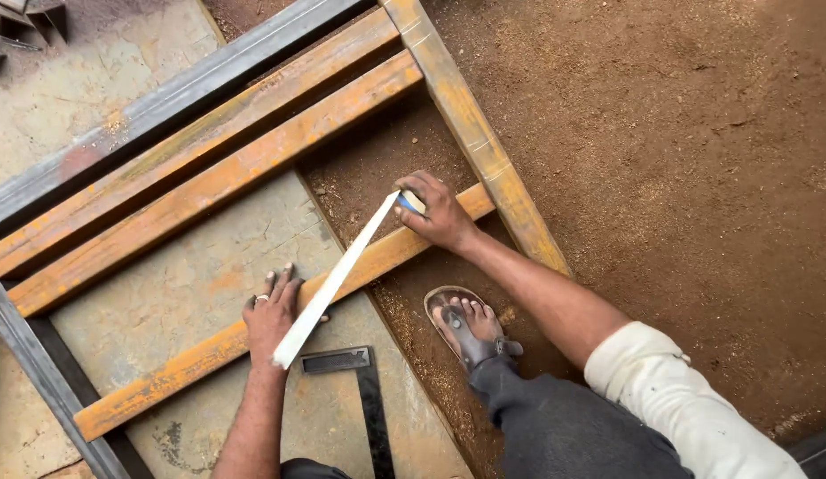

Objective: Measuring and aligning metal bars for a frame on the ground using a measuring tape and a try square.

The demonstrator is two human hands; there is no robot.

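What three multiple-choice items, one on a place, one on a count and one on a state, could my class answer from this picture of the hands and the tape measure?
1. Where does the black try square lie?
A. on the concrete slab, near the left hand
B. on the red soil
C. on top of the rusty bar

2. How many sandalled feet show?
A. none
B. one
C. two

3. In what state is the tape measure?
A. fully wound in
B. drawn out between both hands
C. lying loose on the ground

Key: 1 A, it lies flat on the concrete slab beside the left hand. 2 B, one foot shows. 3 B, the right hand holds the case and the left hand pins the blade to the rusty bar.
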